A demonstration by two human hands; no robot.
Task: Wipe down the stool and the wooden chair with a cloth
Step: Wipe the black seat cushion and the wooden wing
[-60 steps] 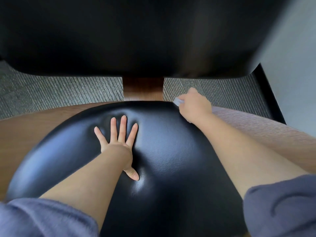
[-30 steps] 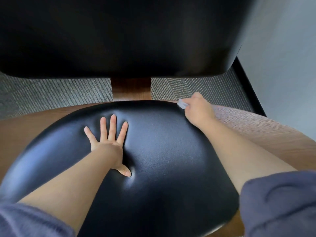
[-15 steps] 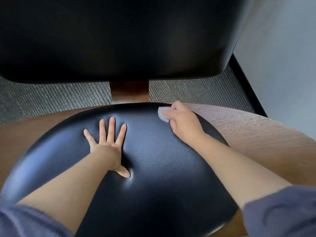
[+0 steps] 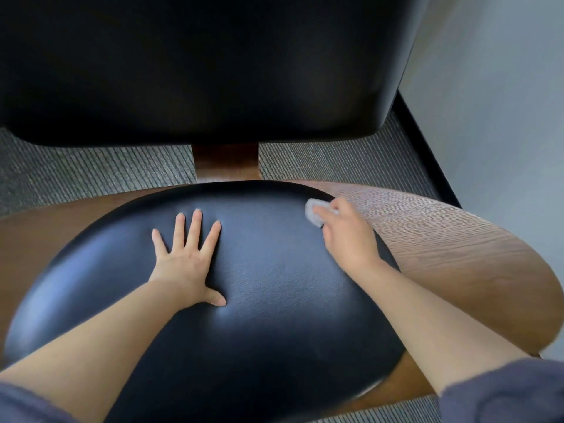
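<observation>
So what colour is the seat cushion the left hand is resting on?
Glossy black, with a fine leather-like grain; the seat cushion shows clearly in the head view.

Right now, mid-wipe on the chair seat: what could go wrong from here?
1. The cloth is a small wad at the cushion's far right edge; the right hand could slide off onto the wooden rim and miss the seam.
2. The left hand lies flat on the cushion; that patch may go unwiped unless it moves.
3. The backrest looks untouched and is easily forgotten.

The wooden chair [image 4: 457, 245] has a glossy black padded seat and backrest (upright); a small white cloth [image 4: 312, 212] lies bunched at the seat's far right edge.
</observation>
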